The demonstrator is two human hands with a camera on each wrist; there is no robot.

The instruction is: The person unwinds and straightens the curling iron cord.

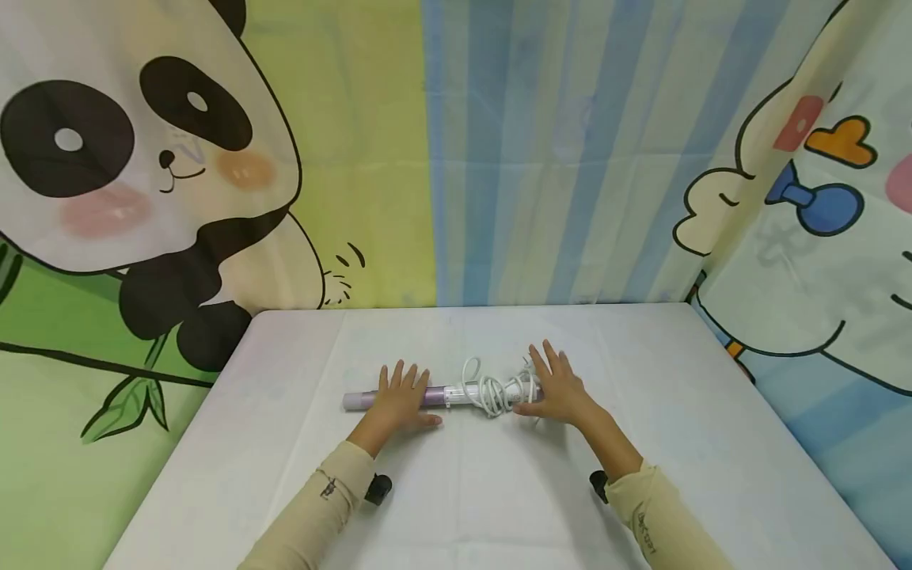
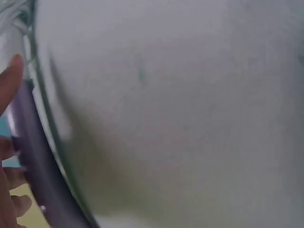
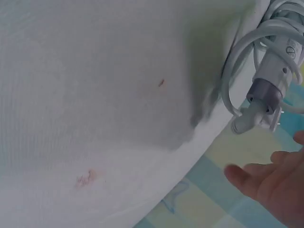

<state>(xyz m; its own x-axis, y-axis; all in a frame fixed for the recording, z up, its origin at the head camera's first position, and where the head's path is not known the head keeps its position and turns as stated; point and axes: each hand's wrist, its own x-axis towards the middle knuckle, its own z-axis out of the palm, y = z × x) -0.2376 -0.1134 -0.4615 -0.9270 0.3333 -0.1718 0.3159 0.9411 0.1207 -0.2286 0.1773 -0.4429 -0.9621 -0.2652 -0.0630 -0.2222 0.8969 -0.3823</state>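
Observation:
A long hair curling iron (image 1: 454, 396) lies crosswise on the white table, its purple barrel (image 2: 40, 161) to the left and its white handle (image 3: 271, 76) to the right. A white cord (image 1: 492, 398) is wound in loose loops around the handle. My left hand (image 1: 400, 401) is over the barrel, fingers spread and thumb held out to the right. Beside the handle's right end is my right hand (image 1: 563, 393), also with fingers spread. In the right wrist view this hand (image 3: 270, 183) appears apart from the handle's end, where the cord comes out.
The white table (image 1: 456, 507) reaches back to a printed curtain (image 1: 541, 158) with blue stripes and a panda. Black wrist cameras (image 1: 378, 489) show under both sleeves. Small reddish marks (image 3: 87, 178) are on the table cloth.

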